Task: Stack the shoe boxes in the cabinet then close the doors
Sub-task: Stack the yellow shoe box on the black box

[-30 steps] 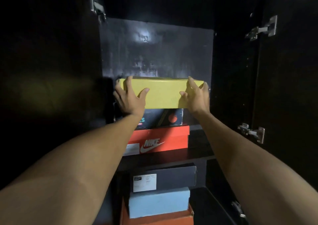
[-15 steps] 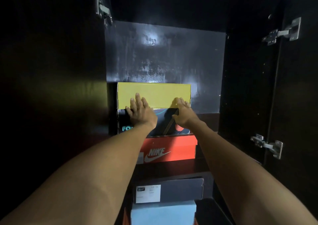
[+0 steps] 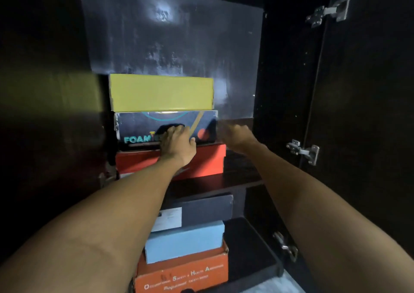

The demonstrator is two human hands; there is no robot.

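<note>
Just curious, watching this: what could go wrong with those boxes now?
1. The yellow box tops a three-high stack and sits a little left of the dark box below; a nudge from the left hand might shift it.
2. The right door is open; the right hand could knock its hinge.

Bare forearms, no sleeves, bare hands

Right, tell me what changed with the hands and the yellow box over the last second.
Both hands let go of the yellow box, now pushed back on top of the stack. The left hand dropped onto the dark box beneath; the right hand, blurred, pulled away to the right of it. The red box and the lower stack stayed put; the doors remain open.
</note>
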